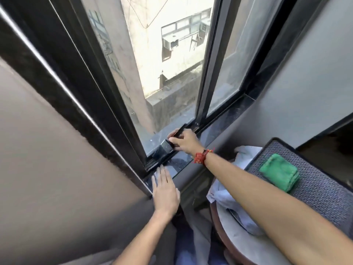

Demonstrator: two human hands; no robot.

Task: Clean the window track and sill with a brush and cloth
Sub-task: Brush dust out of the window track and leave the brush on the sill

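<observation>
1. Head view, lower centre of the frame: the right hand (184,140) is clamped around the handle of a dark, flat brush (168,147), thumb and fingers wrapped close to the ferrule. The bristle end points down-left into the window track (152,163) near its corner.
2. The brush looks light and rigid at the handle, with soft bristles that should flex into the channel. Holding it low, near the ferrule, as it is held now, seems the best place for control in the narrow groove.
3. The left hand (165,190) lies flat with fingers spread apart, gripping nothing, resting on the dark sill (181,161) at its left end. Something pale shows beneath the fingertips, but I cannot tell what it is.
4. Right of the frame: a folded green cloth (279,172) sits on a patterned grey cushion (315,190), well apart from both hands. It looks soft and limp, easy to pinch anywhere, best bunched in the palm for wiping.
5. The sill appears glossy and speckled, probably hard and slick.
</observation>
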